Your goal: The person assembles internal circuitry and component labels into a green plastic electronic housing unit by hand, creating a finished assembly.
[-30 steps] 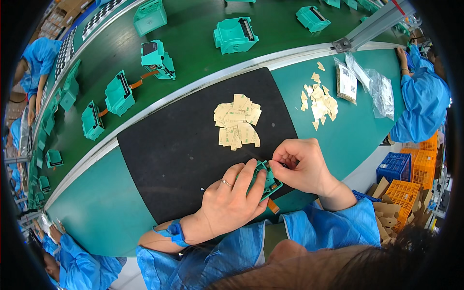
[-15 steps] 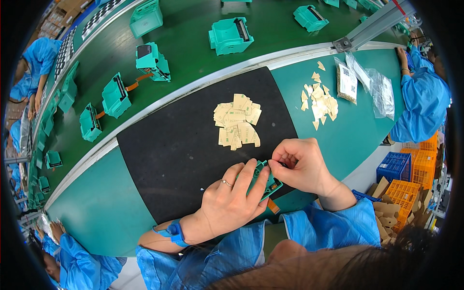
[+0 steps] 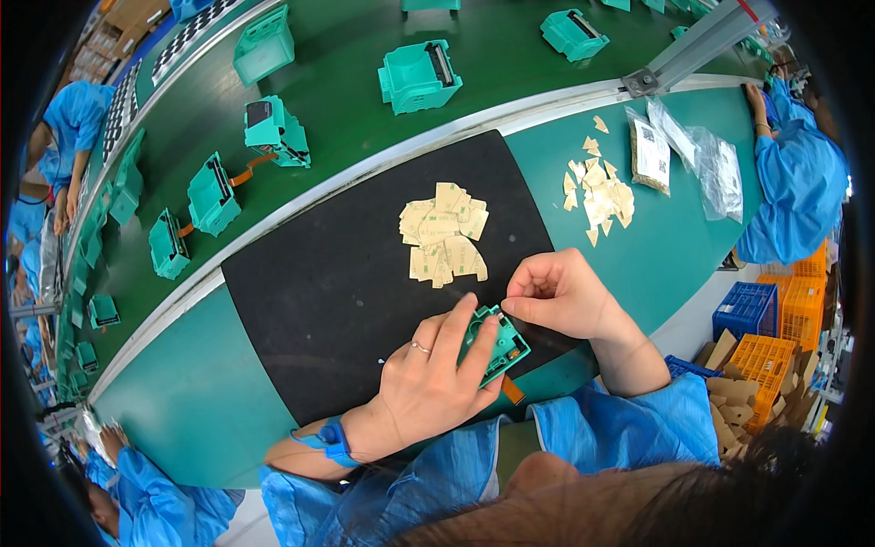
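Observation:
On the near edge of a black mat (image 3: 319,301), my left hand (image 3: 428,369) holds a small green plastic housing (image 3: 510,349), its fingers spread across the top. An orange flat ribbon cable (image 3: 513,390) sticks out below the housing. My right hand (image 3: 567,296) is closed in a pinch at the housing's upper corner; whatever lies between thumb and forefinger is too small to make out. Just beyond my hands is a pile of cream adhesive-backed pieces (image 3: 444,232) on the mat.
Cream scraps (image 3: 603,196) and clear plastic bags (image 3: 650,155) lie to the right. Beyond a metal rail, a green conveyor belt (image 3: 342,87) carries several green housings (image 3: 420,76). A metal post (image 3: 702,47) stands far right. Co-workers in blue sit around; crates (image 3: 747,310) stand at right.
The housings on the belt have shifted left. My right hand's pinch has moved slightly left and up along the housing's corner. My left hand keeps its hold.

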`<state>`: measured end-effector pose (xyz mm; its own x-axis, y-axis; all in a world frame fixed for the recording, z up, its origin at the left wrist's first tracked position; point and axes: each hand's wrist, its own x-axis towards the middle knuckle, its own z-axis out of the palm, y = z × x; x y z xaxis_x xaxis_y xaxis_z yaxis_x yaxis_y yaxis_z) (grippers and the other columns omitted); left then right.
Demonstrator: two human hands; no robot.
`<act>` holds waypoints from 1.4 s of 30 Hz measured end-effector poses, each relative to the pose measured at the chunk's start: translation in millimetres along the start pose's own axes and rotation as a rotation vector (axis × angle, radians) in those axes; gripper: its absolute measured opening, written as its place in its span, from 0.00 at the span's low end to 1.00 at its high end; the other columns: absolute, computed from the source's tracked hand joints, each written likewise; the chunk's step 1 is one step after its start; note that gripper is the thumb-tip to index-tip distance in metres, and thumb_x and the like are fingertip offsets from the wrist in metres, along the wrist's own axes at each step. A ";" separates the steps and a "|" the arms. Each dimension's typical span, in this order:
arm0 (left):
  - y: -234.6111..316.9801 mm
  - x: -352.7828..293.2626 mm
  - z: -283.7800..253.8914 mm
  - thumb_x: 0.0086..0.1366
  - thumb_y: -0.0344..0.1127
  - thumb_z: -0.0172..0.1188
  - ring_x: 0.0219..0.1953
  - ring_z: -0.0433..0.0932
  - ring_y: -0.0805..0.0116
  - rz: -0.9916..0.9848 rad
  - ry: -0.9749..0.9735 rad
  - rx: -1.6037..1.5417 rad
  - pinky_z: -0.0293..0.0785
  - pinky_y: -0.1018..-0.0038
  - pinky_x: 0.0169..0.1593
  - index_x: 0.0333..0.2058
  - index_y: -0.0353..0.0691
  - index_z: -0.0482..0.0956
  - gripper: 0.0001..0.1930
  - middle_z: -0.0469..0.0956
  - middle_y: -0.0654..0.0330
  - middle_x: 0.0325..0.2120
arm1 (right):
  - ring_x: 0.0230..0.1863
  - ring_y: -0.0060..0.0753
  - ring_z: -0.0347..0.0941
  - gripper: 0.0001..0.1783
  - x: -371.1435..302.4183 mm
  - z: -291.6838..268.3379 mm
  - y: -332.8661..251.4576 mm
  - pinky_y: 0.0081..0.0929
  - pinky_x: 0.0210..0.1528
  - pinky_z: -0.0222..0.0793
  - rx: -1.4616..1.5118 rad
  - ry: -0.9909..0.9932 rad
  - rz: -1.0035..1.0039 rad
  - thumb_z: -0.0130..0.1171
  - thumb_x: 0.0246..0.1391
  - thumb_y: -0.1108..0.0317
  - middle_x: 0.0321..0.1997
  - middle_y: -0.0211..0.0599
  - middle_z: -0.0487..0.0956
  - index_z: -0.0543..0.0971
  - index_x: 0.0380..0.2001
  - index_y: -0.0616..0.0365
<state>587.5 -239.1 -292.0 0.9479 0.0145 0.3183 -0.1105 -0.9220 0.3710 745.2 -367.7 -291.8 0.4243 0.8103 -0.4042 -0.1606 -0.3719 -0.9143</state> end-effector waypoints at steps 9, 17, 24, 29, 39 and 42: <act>-2.2 -4.4 6.1 0.39 0.33 0.68 0.40 0.73 0.54 0.087 0.245 -0.292 0.76 0.73 0.30 0.35 0.39 0.71 0.22 0.69 0.46 0.45 | 0.24 0.11 0.69 0.04 -14.1 -8.0 -13.3 0.10 0.25 0.64 0.238 -0.165 -0.037 0.59 0.47 0.75 0.21 0.28 0.76 0.76 0.26 0.64; -0.3 -12.5 13.8 0.37 0.28 0.71 0.48 0.70 0.44 0.230 0.428 -0.222 0.62 0.50 0.54 0.42 0.43 0.59 0.34 0.65 0.40 0.47 | 0.22 0.15 0.70 0.04 -53.7 15.7 -45.7 0.15 0.26 0.66 0.071 -0.023 -0.262 0.57 0.45 0.76 0.21 0.31 0.76 0.74 0.27 0.64; -4.3 -21.6 26.7 0.40 0.24 0.69 0.54 0.63 0.41 0.295 0.397 -0.374 0.66 0.55 0.54 0.46 0.47 0.53 0.38 0.55 0.43 0.51 | 0.16 0.25 0.70 0.10 -68.0 22.3 -45.1 0.22 0.18 0.62 -0.100 0.100 -0.424 0.57 0.41 0.76 0.14 0.36 0.71 0.65 0.21 0.61; -6.6 -21.8 28.0 0.40 0.24 0.69 0.54 0.63 0.43 0.313 0.399 -0.370 0.67 0.56 0.53 0.46 0.47 0.53 0.38 0.56 0.44 0.51 | 0.14 0.29 0.69 0.10 -68.6 26.2 -42.3 0.23 0.17 0.61 -0.196 0.155 -0.466 0.58 0.40 0.75 0.13 0.36 0.70 0.65 0.20 0.61; -10.4 -17.4 32.9 0.37 0.29 0.71 0.45 0.71 0.48 0.300 0.510 -0.302 0.75 0.62 0.44 0.43 0.47 0.58 0.35 0.66 0.45 0.46 | 0.14 0.30 0.68 0.10 -59.5 23.3 -35.4 0.24 0.17 0.61 -0.119 0.144 -0.457 0.57 0.40 0.75 0.13 0.37 0.70 0.64 0.19 0.60; -11.3 -16.8 32.4 0.37 0.29 0.71 0.45 0.71 0.48 0.298 0.504 -0.295 0.75 0.63 0.43 0.43 0.48 0.58 0.35 0.66 0.45 0.46 | 0.14 0.32 0.68 0.10 -59.0 22.5 -37.5 0.24 0.17 0.61 -0.143 0.146 -0.450 0.57 0.40 0.75 0.13 0.37 0.70 0.64 0.19 0.60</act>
<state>582.5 -241.4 -329.8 0.6154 0.0204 0.7880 -0.4924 -0.7707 0.4045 706.2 -391.3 -234.3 0.5458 0.8366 0.0470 0.1868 -0.0668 -0.9801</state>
